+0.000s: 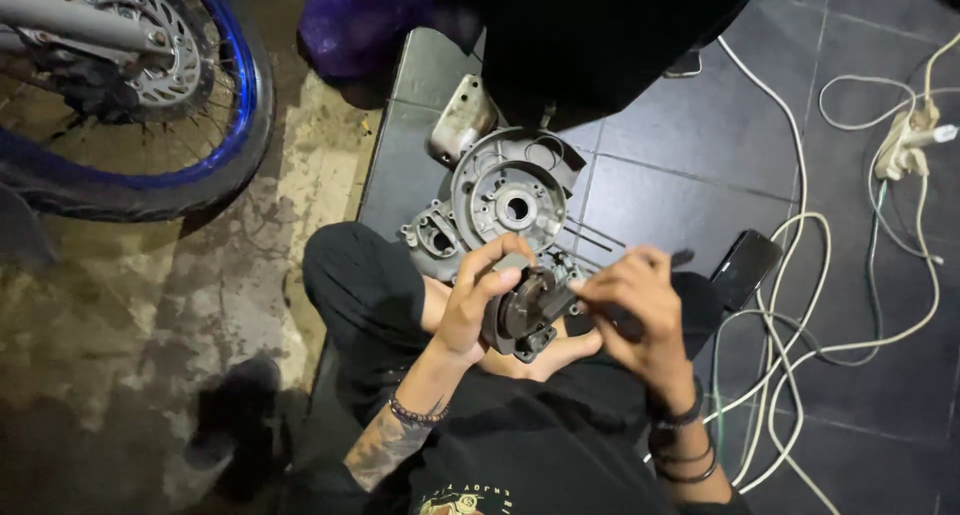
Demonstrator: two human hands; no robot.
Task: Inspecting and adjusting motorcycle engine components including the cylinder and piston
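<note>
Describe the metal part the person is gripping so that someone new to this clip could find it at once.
Start at the big grey engine casing lying on the dark tiled floor. Just below it, above the person's lap, the left hand and right hand meet around a small dark round metal part. Unlike the pale casing, it is brownish-black and held off the floor.

One wheel (130,85) — one phone (745,265) — two hands.
</note>
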